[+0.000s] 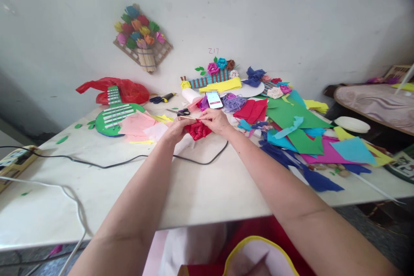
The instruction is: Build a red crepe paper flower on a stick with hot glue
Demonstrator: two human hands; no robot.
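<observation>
A crumpled red paper flower (198,131) is held between my two hands, above the middle of the table. My left hand (177,130) grips its left side with closed fingers. From the right, my right hand (216,120) pinches the flower's upper edge. A thin pale strip or stick (189,117) runs between the fingertips; I cannot tell which hand holds it. Just behind the hands lie scissors (183,112) with dark handles and a lit phone (213,100). Pale pink paper (137,124) rests to the left of my left hand.
Coloured paper sheets (291,114) cover the table's right side. A green guitar-shaped craft (111,117) lies left, near a red plastic bag (132,90) and pliers (162,98). Purple yarn (236,102) sits behind my right hand. A black cable (106,166) crosses the table (207,194).
</observation>
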